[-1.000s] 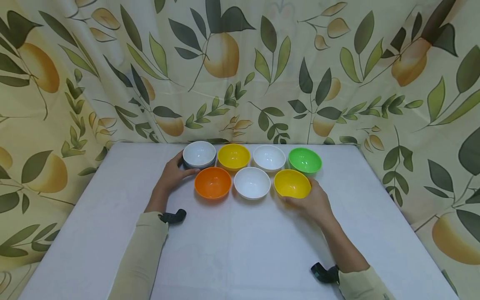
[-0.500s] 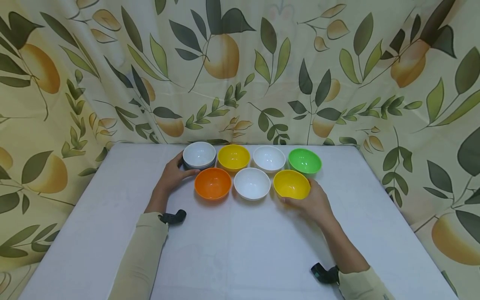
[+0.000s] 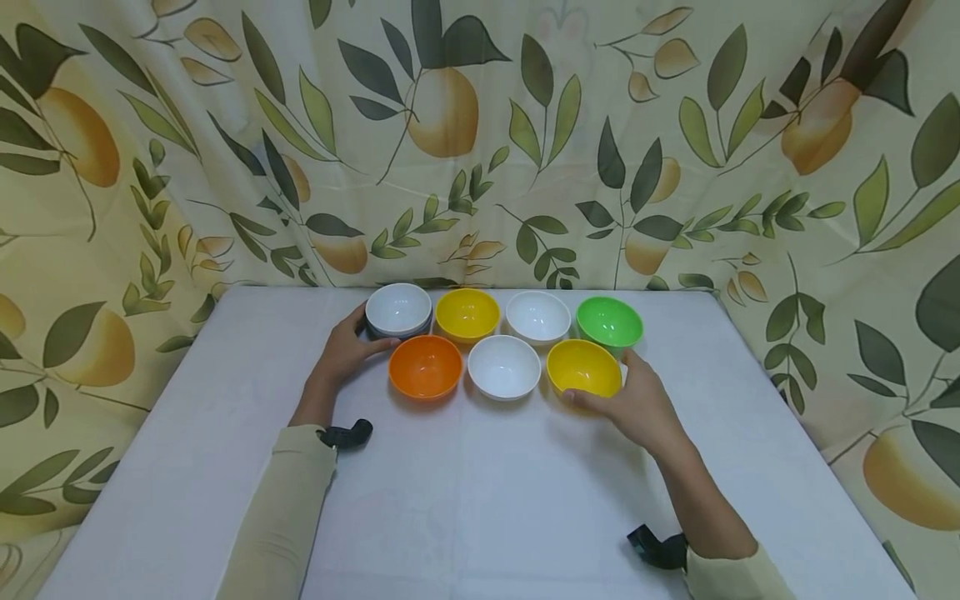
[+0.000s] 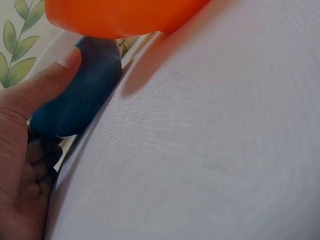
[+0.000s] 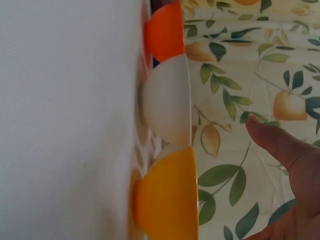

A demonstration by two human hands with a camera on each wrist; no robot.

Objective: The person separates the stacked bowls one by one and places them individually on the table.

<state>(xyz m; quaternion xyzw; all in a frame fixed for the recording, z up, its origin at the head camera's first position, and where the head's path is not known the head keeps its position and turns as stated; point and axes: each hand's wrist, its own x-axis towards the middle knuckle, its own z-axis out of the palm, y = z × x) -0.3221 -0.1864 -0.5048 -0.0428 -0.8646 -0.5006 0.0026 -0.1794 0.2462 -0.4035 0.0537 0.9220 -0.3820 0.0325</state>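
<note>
At the back left, a white bowl [image 3: 399, 308] sits in a dark blue bowl [image 4: 95, 90]. My left hand [image 3: 347, 348] grips this stack from its left side, thumb against the blue wall in the left wrist view. An orange bowl [image 3: 426, 367], a white bowl [image 3: 505, 367] and a yellow bowl [image 3: 583, 368] form the front row. Beside the front yellow bowl is my right hand [image 3: 641, 404], thumb and fingers spread. The right wrist view shows that hand [image 5: 292, 172] apart from the yellow bowl and above its rim.
Behind the front row stand another yellow bowl [image 3: 468, 315], another white bowl [image 3: 537, 317] and a green bowl [image 3: 610, 322]. All rest on a table with a white cloth [image 3: 450, 500]. A patterned curtain [image 3: 480, 192] hangs at the table's back edge.
My right hand has let go of the front yellow bowl and shifted slightly right and up. The left hand and the bowls look the same.
</note>
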